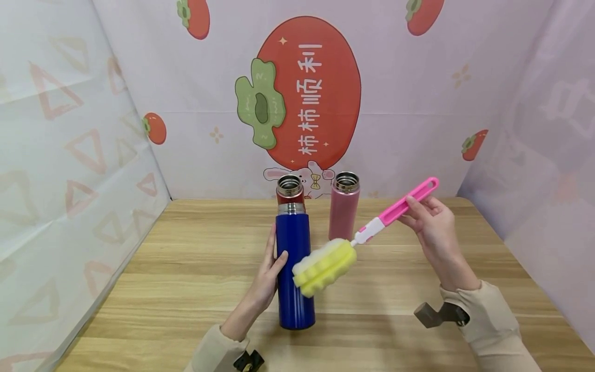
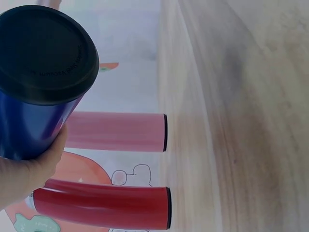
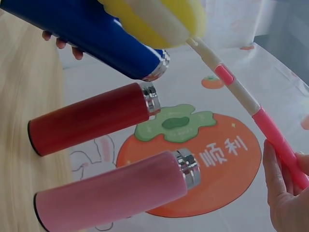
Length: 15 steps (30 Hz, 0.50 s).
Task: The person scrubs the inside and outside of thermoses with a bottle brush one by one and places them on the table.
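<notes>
My left hand [image 1: 266, 276] grips a blue thermos flask [image 1: 295, 305] around its side. The flask is lidless, its steel neck at the top, and its black base [image 2: 46, 53] shows lifted off the table in the left wrist view. My right hand [image 1: 434, 232] pinches the pink handle of a bottle brush [image 1: 395, 211], which slants down to the left. Its yellow and white sponge head [image 1: 325, 266] hangs in front of the flask's right side in the head view. Whether the sponge touches the flask, I cannot tell.
Behind the blue flask stands a red thermos flask [image 3: 91, 118], mostly hidden in the head view. A pink thermos flask [image 1: 344, 214] stands to its right, also lidless. Both are on the wooden table [image 1: 186, 268], near the printed backdrop [image 1: 400, 103].
</notes>
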### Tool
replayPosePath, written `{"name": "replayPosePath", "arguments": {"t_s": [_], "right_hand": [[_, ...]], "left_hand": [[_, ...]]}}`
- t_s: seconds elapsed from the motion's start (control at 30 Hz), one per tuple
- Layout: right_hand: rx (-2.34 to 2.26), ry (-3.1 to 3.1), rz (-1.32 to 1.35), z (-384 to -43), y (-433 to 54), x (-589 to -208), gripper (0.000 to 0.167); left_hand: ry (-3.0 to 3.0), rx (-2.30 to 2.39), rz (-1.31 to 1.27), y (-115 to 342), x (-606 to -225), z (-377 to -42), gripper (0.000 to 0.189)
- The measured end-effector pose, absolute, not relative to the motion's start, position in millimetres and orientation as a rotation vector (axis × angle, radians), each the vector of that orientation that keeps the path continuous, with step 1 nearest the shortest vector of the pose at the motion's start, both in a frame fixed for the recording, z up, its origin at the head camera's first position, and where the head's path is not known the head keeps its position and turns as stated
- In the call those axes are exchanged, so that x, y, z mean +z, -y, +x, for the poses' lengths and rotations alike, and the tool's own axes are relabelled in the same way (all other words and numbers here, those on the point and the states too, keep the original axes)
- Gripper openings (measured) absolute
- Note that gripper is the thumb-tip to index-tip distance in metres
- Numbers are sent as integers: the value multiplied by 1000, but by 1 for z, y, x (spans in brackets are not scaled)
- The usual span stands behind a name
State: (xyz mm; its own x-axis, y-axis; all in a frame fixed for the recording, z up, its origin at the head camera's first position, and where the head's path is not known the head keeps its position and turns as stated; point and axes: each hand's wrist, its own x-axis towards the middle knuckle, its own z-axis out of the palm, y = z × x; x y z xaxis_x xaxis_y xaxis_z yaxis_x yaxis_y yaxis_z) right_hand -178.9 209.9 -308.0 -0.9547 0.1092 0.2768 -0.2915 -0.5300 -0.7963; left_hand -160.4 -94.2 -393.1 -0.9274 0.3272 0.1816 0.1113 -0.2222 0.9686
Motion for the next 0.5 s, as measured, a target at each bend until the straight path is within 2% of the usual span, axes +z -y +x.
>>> {"name": "replayPosePath", "arguments": {"t_s": [0.5], "right_hand": [[2472, 1167, 216, -188, -210, -288, 17]], "left_hand": [[-1811, 2275, 551, 99, -400, -155, 63]]}}
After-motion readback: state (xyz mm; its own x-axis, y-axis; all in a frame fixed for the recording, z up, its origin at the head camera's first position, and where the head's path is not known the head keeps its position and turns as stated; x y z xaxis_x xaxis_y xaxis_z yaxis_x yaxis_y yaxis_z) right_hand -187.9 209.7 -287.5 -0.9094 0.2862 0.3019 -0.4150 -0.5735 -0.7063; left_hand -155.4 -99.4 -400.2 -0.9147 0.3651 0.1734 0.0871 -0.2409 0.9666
